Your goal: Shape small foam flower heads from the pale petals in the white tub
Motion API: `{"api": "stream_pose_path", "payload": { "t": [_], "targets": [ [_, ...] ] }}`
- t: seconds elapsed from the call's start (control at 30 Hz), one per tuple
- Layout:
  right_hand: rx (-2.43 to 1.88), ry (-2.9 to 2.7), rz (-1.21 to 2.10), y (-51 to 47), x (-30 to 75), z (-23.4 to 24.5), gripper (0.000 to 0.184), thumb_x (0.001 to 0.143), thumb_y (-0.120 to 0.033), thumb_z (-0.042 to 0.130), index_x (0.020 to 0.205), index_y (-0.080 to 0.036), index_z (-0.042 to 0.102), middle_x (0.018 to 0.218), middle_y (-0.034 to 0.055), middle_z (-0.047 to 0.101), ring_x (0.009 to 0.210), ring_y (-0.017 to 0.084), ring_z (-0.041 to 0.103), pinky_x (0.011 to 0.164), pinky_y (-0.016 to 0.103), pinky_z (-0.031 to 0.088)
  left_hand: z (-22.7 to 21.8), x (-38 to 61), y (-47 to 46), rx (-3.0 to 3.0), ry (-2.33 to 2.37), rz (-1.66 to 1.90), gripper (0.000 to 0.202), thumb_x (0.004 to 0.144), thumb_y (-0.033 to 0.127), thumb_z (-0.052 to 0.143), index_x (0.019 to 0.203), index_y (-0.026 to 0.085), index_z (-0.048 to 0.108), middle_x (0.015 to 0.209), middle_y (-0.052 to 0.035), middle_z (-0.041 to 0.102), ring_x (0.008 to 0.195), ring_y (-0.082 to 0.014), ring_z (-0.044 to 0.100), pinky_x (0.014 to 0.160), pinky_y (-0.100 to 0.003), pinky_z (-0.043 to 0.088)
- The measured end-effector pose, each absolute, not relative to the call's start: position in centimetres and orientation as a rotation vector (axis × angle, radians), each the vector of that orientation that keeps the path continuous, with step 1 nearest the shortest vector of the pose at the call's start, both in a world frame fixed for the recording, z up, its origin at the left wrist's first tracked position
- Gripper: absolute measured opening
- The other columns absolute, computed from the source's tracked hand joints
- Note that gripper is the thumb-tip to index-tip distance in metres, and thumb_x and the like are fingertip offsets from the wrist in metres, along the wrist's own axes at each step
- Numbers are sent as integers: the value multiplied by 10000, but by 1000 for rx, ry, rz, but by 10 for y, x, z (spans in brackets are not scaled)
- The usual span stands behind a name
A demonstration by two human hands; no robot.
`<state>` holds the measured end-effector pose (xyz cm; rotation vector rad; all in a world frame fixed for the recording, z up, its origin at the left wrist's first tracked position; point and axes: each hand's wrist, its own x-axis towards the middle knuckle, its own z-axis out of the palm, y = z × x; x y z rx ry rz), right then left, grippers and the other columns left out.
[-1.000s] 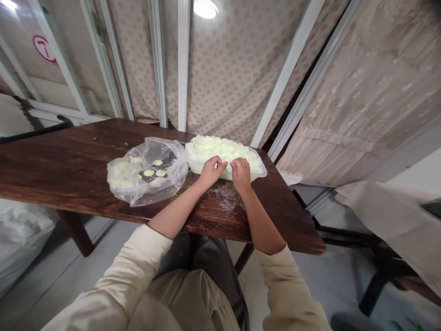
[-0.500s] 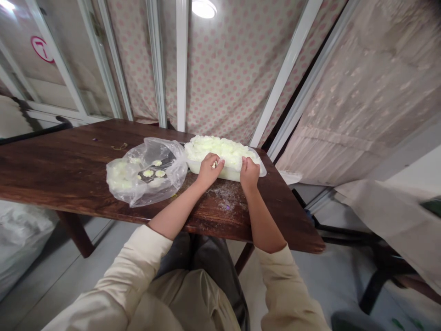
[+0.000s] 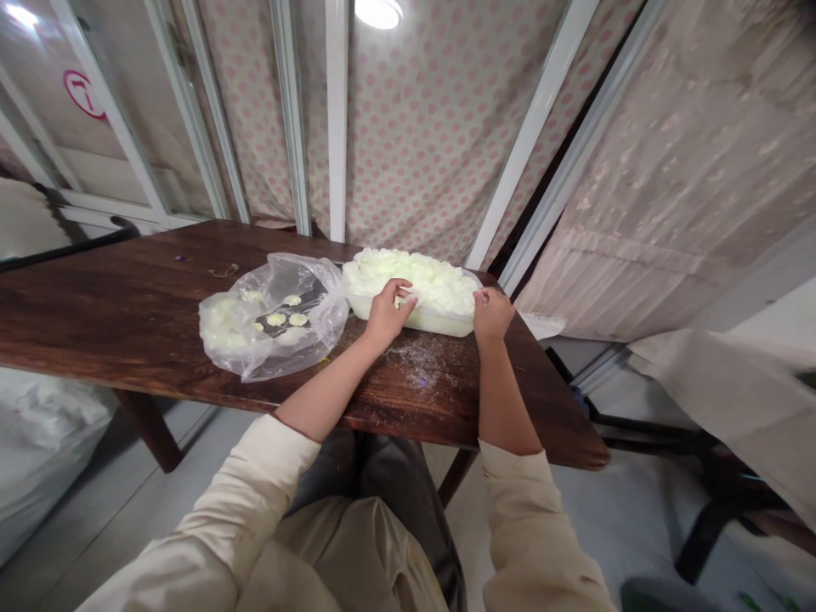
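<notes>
A translucent plastic tub (image 3: 439, 321) is heaped with pale yellow-green, ruffled petal-like pieces (image 3: 414, 276). My left hand (image 3: 386, 314) is at the tub's near side, fingers curled and thumb slightly apart, with a small pale petal-like piece (image 3: 399, 301) showing between them. At the tub's right end, my right hand (image 3: 493, 316) has its fingertips pinched together; what they hold, if anything, is too small to make out. Left of the tub lies a clear plastic bag (image 3: 274, 327) with several similar pale flower-like pieces (image 3: 276, 320) in or under it.
The dark wooden table (image 3: 127, 306) carries a scatter of whitish bits (image 3: 424, 365) in front of the tub. A thin string-like scrap (image 3: 224, 271) lies farther left. A large translucent bag (image 3: 48, 442) stands at lower left, and a dotted curtain (image 3: 414, 127) hangs behind.
My right hand has moved right, from the tub's near side to its right end. My left hand stays nearly in place, its thumb and fingers slightly farther apart.
</notes>
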<state>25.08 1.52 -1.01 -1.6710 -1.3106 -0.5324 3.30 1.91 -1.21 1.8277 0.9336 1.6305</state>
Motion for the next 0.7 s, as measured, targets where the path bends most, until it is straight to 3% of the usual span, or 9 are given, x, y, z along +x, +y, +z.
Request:
{"api": "stream_pose_path", "payload": {
  "t": [0.27,0.5,0.7],
  "targets": [
    [-1546,-1268,-548,10,235,-11,245,815,-291,428,879,-189,642,990,83,630,927,220,512,817,375,324,-10,26,23,1841,1109,1649,307,701,238,615,996,195,540,721,11,533,638,-115,471,652,-249,373],
    [-1581,-1225,-549,7,227,-11,310,842,-283,341,896,-186,631,1017,76,613,965,206,486,860,372,278,-4,17,23,1976,1271,1732,284,849,269,412,1081,169,543,993,-65,589,853,-145,529,768,-260,397],
    [-1572,-1229,-500,8,228,-12,324,853,-277,310,853,-180,619,1006,73,616,975,200,492,866,371,260,0,9,20,1950,1606,1636,362,811,305,506,1156,200,477,912,-33,603,845,-154,561,736,-250,387]
  ]
}}
